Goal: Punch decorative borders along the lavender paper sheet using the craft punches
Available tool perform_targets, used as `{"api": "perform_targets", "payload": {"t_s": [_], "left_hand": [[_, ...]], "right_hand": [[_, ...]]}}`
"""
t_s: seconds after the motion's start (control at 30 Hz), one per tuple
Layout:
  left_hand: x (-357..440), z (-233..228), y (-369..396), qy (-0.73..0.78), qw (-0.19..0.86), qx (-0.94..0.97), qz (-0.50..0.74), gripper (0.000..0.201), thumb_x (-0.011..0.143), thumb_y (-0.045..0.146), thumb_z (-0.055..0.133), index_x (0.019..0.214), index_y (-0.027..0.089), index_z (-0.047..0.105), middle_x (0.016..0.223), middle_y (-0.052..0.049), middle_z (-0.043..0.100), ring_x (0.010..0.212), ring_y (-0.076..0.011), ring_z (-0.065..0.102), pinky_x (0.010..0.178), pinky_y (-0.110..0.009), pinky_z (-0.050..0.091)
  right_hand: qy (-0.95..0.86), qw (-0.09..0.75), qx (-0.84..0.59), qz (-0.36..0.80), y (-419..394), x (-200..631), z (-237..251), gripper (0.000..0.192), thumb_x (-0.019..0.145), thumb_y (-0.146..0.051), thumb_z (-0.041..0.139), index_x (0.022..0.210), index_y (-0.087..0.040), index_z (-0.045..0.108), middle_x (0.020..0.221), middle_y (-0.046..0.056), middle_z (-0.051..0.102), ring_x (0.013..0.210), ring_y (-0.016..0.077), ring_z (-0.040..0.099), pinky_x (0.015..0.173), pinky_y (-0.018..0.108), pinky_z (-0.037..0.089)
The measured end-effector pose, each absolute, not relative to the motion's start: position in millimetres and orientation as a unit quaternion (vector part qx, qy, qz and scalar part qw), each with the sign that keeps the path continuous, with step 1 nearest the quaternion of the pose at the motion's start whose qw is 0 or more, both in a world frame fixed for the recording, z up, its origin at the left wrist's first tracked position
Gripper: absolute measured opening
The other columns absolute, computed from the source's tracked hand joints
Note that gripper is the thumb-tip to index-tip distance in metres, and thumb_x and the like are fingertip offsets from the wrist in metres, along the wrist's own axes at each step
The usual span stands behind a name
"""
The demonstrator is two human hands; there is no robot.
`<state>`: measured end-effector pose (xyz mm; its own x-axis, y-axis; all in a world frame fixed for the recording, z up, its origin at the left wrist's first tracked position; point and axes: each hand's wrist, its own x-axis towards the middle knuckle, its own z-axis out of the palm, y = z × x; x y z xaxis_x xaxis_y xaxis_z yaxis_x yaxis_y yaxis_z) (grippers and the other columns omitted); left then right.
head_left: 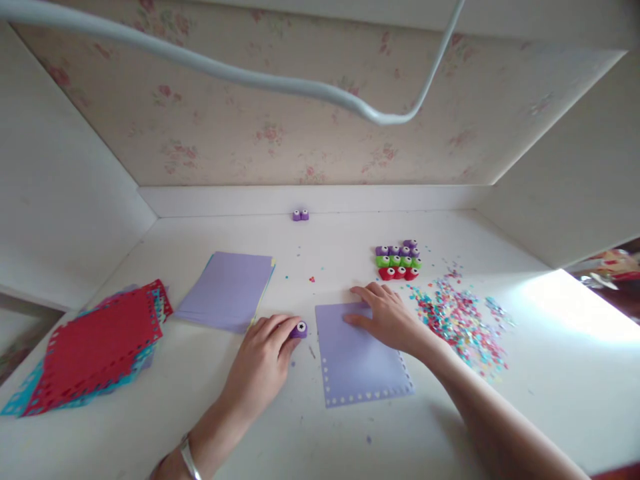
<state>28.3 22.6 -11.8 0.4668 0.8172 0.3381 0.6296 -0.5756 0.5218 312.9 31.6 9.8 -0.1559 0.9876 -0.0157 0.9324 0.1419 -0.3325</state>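
Note:
My left hand (265, 350) is closed around a small purple craft punch (300, 329) whose white top bears a dark star. The punch sits just left of a lilac paper sheet (357, 360), apart from its edge. Small cut-out holes run along the sheet's bottom and up parts of both sides. Over the sheet's upper right lies my right hand (383, 310), fingers spread, thumb and fingertips on or near the paper. Behind it stand rows of purple, green and red craft punches (399, 261).
Left of centre lies a stack of lilac paper (227, 290). A pile of hole-edged red and blue sheets (103, 343) is at far left. Loose colourful paper bits (463, 323) spread at right. Two purple punches (301, 215) stand by the back wall; a white cable (250, 79) hangs overhead.

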Motion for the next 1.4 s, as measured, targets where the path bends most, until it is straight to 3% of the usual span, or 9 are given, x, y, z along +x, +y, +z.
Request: {"api": "perform_targets", "payload": {"t_s": [0.17,0.3,0.4,0.5,0.77,1.4], "left_hand": [[25.7,-15.1,25.2,0.428,0.184,0.834,0.296,0.024,0.097,0.023,0.056,0.121,0.025,0.059,0.113,-0.006,0.07,0.102,-0.0245,0.064,0.09,-0.041,0.05],[24.0,-17.0,25.5,0.436,0.187,0.831,0.289,0.024,0.098,0.028,0.056,0.122,0.025,0.058,0.11,-0.006,0.071,0.1,-0.025,0.065,0.088,-0.041,0.05],[23.6,-17.4,25.5,0.442,0.181,0.831,0.286,0.024,0.099,0.032,0.056,0.121,0.024,0.059,0.108,-0.007,0.071,0.097,-0.0247,0.066,0.086,-0.041,0.051],[24.0,-16.8,25.5,0.442,0.176,0.83,0.29,0.025,0.099,0.034,0.055,0.121,0.023,0.06,0.105,-0.007,0.072,0.095,-0.024,0.067,0.085,-0.04,0.052],[27.3,-11.5,23.9,0.431,0.16,0.833,0.307,0.024,0.098,0.03,0.057,0.12,0.024,0.062,0.101,-0.005,0.074,0.091,-0.0231,0.068,0.081,-0.038,0.053],[27.2,-8.0,22.4,0.417,0.172,0.835,0.316,0.025,0.098,0.028,0.058,0.122,0.024,0.062,0.105,-0.005,0.073,0.094,-0.0229,0.068,0.083,-0.038,0.053]], "right_hand": [[-0.756,0.105,-0.626,0.162,31.4,316.5,13.3,0.026,0.082,-0.044,0.074,0.098,-0.023,0.071,0.107,0.01,0.064,0.102,0.0315,0.057,0.089,0.049,0.046],[-0.77,0.162,-0.578,0.214,29.8,322.3,22.0,0.015,0.089,-0.038,0.067,0.093,-0.024,0.072,0.11,0.007,0.068,0.105,0.0276,0.059,0.092,0.044,0.044],[-0.728,0.183,-0.572,0.33,29.1,326.2,33.2,0.022,0.093,-0.04,0.059,0.095,-0.022,0.072,0.09,0.004,0.073,0.081,0.0197,0.066,0.074,0.032,0.048],[-0.664,0.194,-0.578,0.433,28.9,328.0,40.2,0.031,0.091,-0.048,0.06,0.093,-0.02,0.073,0.081,0.002,0.073,0.07,0.0177,0.067,0.059,0.026,0.046],[-0.498,0.223,-0.568,0.617,30.0,319.6,33.8,0.037,0.079,-0.054,0.072,0.09,-0.019,0.074,0.079,0.005,0.075,0.062,0.017,0.067,0.052,0.024,0.048],[-0.462,0.219,-0.571,0.643,29.9,315.6,33.8,0.036,0.074,-0.052,0.077,0.086,-0.018,0.075,0.078,0.006,0.075,0.061,0.0169,0.066,0.053,0.025,0.049]]}}
